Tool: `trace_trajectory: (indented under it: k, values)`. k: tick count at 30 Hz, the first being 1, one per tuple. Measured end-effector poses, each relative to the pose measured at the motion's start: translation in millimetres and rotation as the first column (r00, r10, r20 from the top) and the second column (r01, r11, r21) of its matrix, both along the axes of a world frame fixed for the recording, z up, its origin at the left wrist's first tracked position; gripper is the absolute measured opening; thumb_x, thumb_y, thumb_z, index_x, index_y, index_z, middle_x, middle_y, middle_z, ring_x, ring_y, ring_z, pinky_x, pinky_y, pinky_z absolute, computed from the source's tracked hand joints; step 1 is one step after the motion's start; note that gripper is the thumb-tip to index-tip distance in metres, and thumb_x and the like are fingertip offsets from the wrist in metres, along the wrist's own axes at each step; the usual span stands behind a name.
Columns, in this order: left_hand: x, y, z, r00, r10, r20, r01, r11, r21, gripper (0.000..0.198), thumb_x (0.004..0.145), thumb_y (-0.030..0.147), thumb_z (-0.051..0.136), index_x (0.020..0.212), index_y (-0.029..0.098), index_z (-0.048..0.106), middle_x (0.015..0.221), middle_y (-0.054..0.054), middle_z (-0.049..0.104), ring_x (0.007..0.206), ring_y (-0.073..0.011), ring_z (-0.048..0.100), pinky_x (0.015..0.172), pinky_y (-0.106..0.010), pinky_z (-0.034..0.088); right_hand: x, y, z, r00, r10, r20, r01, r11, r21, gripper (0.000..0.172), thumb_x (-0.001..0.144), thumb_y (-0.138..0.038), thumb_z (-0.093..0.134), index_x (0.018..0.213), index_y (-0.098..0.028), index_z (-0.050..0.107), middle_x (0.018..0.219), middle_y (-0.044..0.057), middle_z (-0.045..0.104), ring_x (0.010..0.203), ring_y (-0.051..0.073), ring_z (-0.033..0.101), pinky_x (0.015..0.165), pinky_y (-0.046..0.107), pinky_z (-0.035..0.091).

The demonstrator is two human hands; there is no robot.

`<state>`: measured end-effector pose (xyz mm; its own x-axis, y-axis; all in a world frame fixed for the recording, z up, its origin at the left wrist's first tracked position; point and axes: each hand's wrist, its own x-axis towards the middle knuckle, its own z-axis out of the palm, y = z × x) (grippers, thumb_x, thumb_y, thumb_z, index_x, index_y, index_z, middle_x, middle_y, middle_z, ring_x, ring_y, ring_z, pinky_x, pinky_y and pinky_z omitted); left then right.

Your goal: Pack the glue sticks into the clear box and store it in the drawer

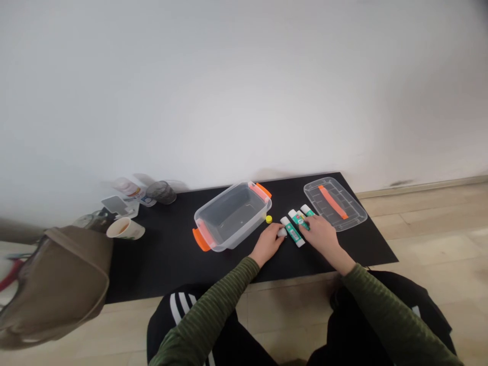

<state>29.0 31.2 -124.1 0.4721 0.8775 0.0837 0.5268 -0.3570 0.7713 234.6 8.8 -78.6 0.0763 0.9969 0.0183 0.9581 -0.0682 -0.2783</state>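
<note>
The person's left hand [268, 243] sits curled on the black surface [160, 269], its fingertips against a small white cap [282, 233] at the end of the nearest of three green-and-white glue sticks [293, 232]; whether it grips the cap is hard to tell. The right hand [318, 234] lies open, its fingers [304, 222] spread across the sticks, which lie side by side between the hands. Just beyond the left hand lies a yellow cap [269, 219], beside a clear plastic box [213, 231] with orange handles. A clear lid [348, 216] lies past the right hand.
</note>
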Motion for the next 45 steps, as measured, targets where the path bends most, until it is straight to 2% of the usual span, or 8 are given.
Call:
trace_trajectory:
  k: [5, 9, 12, 15, 19, 25, 35, 45]
  values:
    - [5.4, 4.0, 0.2, 0.917, 0.192, 0.349, -0.063, 0.935, -0.349, 0.027, 0.078, 0.018, 0.068, 0.104, 0.019, 0.063, 0.098, -0.005, 0.067, 0.082, -0.0162, 0.062, 0.078, -0.032, 0.052, 6.2, -7.1, 9.1, 0.989, -0.025, -0.143, 0.032, 0.999, 0.044, 0.024, 0.090, -0.041, 0.054, 0.098, -0.022, 0.066, 0.092, 0.006, 0.071, 0.089, 0.023, 0.066, 0.070, 0.029, 0.043]
    - [5.4, 0.4, 8.2, 0.645, 0.422, 0.637, 0.078, 0.793, -0.604, 0.032, 0.075, 0.024, 0.077, 0.101, 0.016, 0.059, 0.104, -0.008, 0.068, 0.090, -0.0177, 0.068, 0.088, -0.036, 0.053, 2.8, -16.4, 12.3, 0.940, 0.035, -0.339, -0.013, 0.998, 0.068, 0.021, 0.088, -0.037, 0.058, 0.101, -0.022, 0.065, 0.094, 0.005, 0.074, 0.085, 0.021, 0.069, 0.072, 0.030, 0.046]
    - [1.5, -7.4, 18.8, 0.456, 0.562, 0.690, 0.223, 0.679, -0.700, 0.031, 0.080, 0.026, 0.074, 0.106, 0.016, 0.060, 0.115, -0.010, 0.068, 0.104, -0.0208, 0.068, 0.102, -0.039, 0.048, -2.6, -24.5, 13.1, 0.888, 0.113, -0.445, -0.073, 0.992, 0.108, 0.020, 0.086, -0.034, 0.059, 0.102, -0.023, 0.064, 0.095, 0.004, 0.074, 0.086, 0.021, 0.070, 0.076, 0.030, 0.049]
    - [-2.4, -13.8, 26.4, 0.360, 0.650, 0.670, 0.303, 0.598, -0.742, 0.026, 0.086, 0.026, 0.069, 0.109, 0.016, 0.062, 0.114, -0.010, 0.070, 0.106, -0.0204, 0.068, 0.107, -0.040, 0.045, -8.6, -32.4, 14.1, 0.852, 0.193, -0.486, -0.154, 0.981, 0.119, 0.020, 0.086, -0.033, 0.058, 0.102, -0.023, 0.065, 0.095, 0.004, 0.074, 0.082, 0.019, 0.069, 0.074, 0.029, 0.050]
    - [-4.1, -16.8, 29.8, 0.356, 0.653, 0.669, 0.334, 0.579, -0.743, 0.022, 0.089, 0.029, 0.065, 0.106, 0.015, 0.062, 0.117, -0.012, 0.069, 0.111, -0.0213, 0.066, 0.109, -0.040, 0.044, -15.4, -39.0, 15.5, 0.832, 0.231, -0.504, -0.217, 0.972, 0.089, 0.020, 0.087, -0.032, 0.057, 0.103, -0.022, 0.064, 0.096, 0.004, 0.074, 0.084, 0.019, 0.069, 0.075, 0.029, 0.049]
    - [-5.8, -18.8, 34.1, 0.405, 0.584, 0.703, 0.300, 0.641, -0.706, 0.024, 0.086, 0.033, 0.069, 0.099, 0.017, 0.057, 0.123, -0.014, 0.067, 0.118, -0.0257, 0.062, 0.109, -0.046, 0.042, -19.0, -39.9, 13.8, 0.850, 0.223, -0.477, -0.233, 0.972, 0.039, 0.023, 0.088, -0.033, 0.056, 0.106, -0.022, 0.064, 0.102, 0.005, 0.073, 0.090, 0.020, 0.067, 0.080, 0.030, 0.048]
    - [-4.4, -25.1, 36.9, 0.459, 0.538, 0.707, 0.211, 0.707, -0.675, 0.035, 0.078, 0.031, 0.078, 0.099, 0.017, 0.053, 0.109, -0.010, 0.071, 0.102, -0.0199, 0.069, 0.102, -0.043, 0.048, -20.3, -42.2, 12.7, 0.887, 0.243, -0.394, -0.234, 0.970, 0.071, 0.024, 0.088, -0.033, 0.055, 0.106, -0.022, 0.065, 0.103, 0.005, 0.072, 0.093, 0.020, 0.067, 0.082, 0.030, 0.047]
    - [-5.3, -26.6, 43.5, 0.492, 0.468, 0.734, 0.219, 0.749, -0.625, 0.035, 0.078, 0.036, 0.078, 0.096, 0.015, 0.056, 0.109, -0.013, 0.072, 0.103, -0.0225, 0.068, 0.102, -0.043, 0.047, -22.4, -44.1, 17.3, 0.759, 0.147, -0.635, -0.182, 0.983, 0.010, 0.025, 0.085, -0.036, 0.058, 0.100, -0.022, 0.070, 0.090, 0.004, 0.075, 0.074, 0.017, 0.065, 0.068, 0.028, 0.049]
